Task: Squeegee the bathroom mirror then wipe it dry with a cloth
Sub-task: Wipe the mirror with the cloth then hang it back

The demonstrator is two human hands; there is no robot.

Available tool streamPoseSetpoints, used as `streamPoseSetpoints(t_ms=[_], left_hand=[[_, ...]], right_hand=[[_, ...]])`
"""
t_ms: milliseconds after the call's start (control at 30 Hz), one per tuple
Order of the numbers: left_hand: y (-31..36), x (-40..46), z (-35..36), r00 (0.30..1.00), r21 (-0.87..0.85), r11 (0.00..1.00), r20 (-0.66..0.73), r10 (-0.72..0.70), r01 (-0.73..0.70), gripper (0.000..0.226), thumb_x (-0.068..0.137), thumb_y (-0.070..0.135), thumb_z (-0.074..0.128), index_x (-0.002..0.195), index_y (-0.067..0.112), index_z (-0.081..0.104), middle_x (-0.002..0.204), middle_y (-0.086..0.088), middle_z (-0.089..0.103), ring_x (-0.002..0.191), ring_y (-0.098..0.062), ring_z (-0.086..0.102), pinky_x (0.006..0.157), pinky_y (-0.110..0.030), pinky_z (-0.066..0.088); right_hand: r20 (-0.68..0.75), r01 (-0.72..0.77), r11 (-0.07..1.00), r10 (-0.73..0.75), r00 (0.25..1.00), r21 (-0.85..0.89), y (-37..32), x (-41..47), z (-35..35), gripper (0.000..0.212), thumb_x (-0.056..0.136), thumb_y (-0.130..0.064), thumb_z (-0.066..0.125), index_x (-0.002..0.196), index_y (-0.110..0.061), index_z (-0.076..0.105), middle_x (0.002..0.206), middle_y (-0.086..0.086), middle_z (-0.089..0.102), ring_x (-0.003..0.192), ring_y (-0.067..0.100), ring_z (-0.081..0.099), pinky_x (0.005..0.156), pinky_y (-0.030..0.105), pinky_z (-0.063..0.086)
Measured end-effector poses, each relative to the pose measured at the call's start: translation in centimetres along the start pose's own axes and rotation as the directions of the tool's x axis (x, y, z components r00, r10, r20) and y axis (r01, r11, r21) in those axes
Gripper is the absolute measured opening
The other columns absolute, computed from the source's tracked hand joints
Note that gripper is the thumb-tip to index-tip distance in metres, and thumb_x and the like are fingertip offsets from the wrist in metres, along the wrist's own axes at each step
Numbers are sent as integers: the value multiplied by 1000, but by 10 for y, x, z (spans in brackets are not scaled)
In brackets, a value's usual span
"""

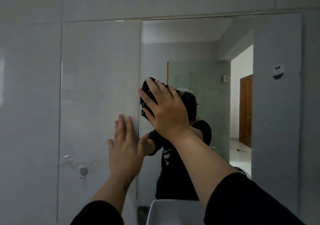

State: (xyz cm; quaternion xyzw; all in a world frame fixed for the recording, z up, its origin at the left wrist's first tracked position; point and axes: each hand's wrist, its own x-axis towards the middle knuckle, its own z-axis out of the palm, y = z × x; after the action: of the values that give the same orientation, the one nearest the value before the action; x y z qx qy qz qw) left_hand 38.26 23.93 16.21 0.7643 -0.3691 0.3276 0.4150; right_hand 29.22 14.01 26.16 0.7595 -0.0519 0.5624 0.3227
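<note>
The bathroom mirror (199,47) fills the wall from the middle to the right. My right hand (164,108) presses a dark cloth (145,93) flat against the glass near the mirror's left edge, fingers spread over it. My left hand (124,148) rests open and flat on the white wall tile just left of the mirror's edge, thumb touching the edge. No squeegee is in view. The glass reflects a person in a black shirt.
A white basin (173,211) sits below the mirror at the bottom. A small metal wall hook (84,171) is on the tile at the lower left. A round sticker (278,71) is on the mirror's right side. The reflection shows a doorway.
</note>
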Motion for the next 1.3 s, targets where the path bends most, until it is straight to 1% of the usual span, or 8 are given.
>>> streamPoseSetpoints(t_ms=[133,267,533,733,867,1033,1167,1300], left_hand=[[7,1,-3,999,-19,999,28,-37,37,73,94,58,25,148,26,-12,153,8,-26,141,-9,-21,114,-55,4],[10,-1,-7,997,-45,997,48,-54,57,74,94,54,30,149,22,-8,157,5,-20,142,-10,-18,115,-53,4],[9,0,-1,997,-37,997,42,-68,69,76,92,57,29,149,25,-9,157,8,-22,142,-9,-19,117,-50,8],[10,-4,3,999,-6,999,4,-49,49,75,93,56,27,149,23,-9,158,3,-18,145,-15,-14,117,-49,6],[8,-3,7,999,25,999,-10,-42,43,75,92,58,25,149,22,-9,158,2,-19,145,-16,-15,116,-48,6],[8,-2,7,999,18,999,-8,-45,45,74,94,55,26,149,20,-7,159,-1,-17,145,-17,-14,117,-45,2],[10,-3,5,999,11,999,0,-50,50,73,94,53,28,150,20,-7,159,-2,-16,145,-19,-12,117,-44,2],[10,-2,-3,995,-1,999,81,-52,52,76,93,57,28,149,23,-10,157,4,-22,144,-14,-15,117,-42,2]], right_hand=[[-7,-53,998,53,999,-33,36,-32,-17,47,97,-36,41,143,-23,38,153,9,32,139,27,33,112,46,28],[-50,-177,982,174,983,-66,83,-66,-36,46,98,-35,41,143,-21,40,152,13,32,140,28,32,111,46,28],[-199,-430,894,402,894,-127,166,-130,-64,44,99,-33,41,141,-18,42,149,17,34,135,31,37,107,44,35],[-312,-569,817,519,796,-92,164,-185,-60,41,100,-29,41,138,-15,47,147,20,37,131,34,42,105,40,37],[-323,-635,767,581,747,-89,140,-207,-53,42,98,-27,44,138,-14,47,147,20,37,131,34,41,105,42,38],[-274,-618,781,578,769,-88,105,-199,-42,42,99,-27,41,139,-14,46,147,21,37,130,36,42,101,49,42],[-195,-521,849,499,845,-86,73,-177,-33,43,99,-30,40,140,-18,44,148,18,37,136,34,36,107,50,36],[-95,-397,915,389,916,-74,36,-142,-20,46,99,-33,39,143,-20,40,151,14,34,139,31,31,110,50,33]])
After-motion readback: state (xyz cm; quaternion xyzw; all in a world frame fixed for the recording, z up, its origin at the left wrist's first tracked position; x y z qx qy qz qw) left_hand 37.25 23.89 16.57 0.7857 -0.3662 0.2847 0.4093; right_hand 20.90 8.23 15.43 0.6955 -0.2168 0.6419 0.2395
